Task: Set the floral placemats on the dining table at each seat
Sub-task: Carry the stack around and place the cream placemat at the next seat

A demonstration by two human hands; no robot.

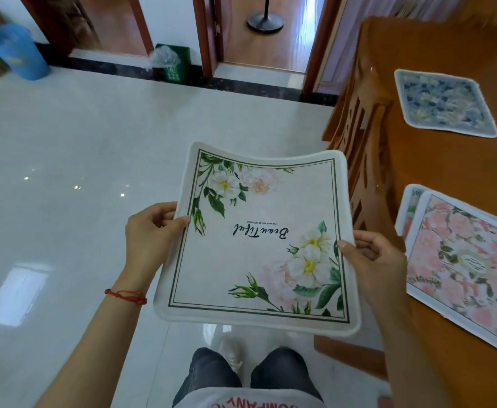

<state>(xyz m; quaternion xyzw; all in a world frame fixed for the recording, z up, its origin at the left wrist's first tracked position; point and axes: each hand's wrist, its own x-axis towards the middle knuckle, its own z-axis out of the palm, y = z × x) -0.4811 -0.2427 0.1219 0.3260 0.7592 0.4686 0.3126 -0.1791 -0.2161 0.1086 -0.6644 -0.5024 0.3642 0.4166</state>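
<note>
Cream square fabric placemat with white roses, green leaves and a dark line border (259,240) is held in the air, over the pale tiled floor (64,142), not over the table. Left hand (150,237) pinches its left edge, thumb on top, fingers (165,214) curled underneath. Right hand (379,260) pinches the right edge the same way. Mat sags slightly between the two grips; far edge curves up. Printed script reads upside down from the wearer's side.

Key relation: orange-brown wooden table (447,163) lies wholly to the right of both hands, so the right hand is the nearer one. A carved wooden chair back (356,148) stands between the held mat and the table edge.

Already on the table: blue-grey floral square placemat (444,104) far beyond the right fingers; pink floral placemat (471,269) just right of them, overlapping another mat (410,201) of which only a corner shows.

Judgement: next move is a rightward carry to an unserved seat; mat is square, so no long axis to align, only print direction.
</note>
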